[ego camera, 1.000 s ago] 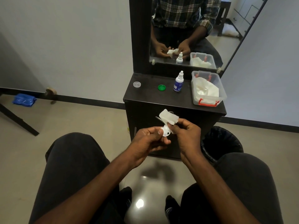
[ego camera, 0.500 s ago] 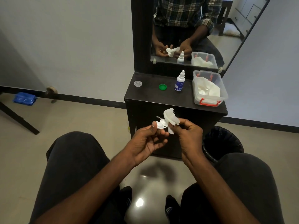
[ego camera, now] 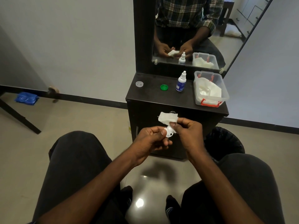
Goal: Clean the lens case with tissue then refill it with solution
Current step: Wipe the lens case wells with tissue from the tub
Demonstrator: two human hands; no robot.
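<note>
In front of the dark cabinet, my left hand pinches the small white lens case between thumb and fingers. My right hand pinches a white tissue and presses part of it onto the case; the rest of the tissue sticks up to the left. On the cabinet top stand the white and blue solution bottle, a green cap and a clear cap, both lying loose.
A clear plastic box with red clips holds more tissues at the cabinet's right end. A mirror rises behind it. A black bin stands on the floor at the right, by my right knee.
The tissue has shifted from standing above the case to lying flatter across it, and both hands have turned the case slightly. The items on the cabinet have not moved.
</note>
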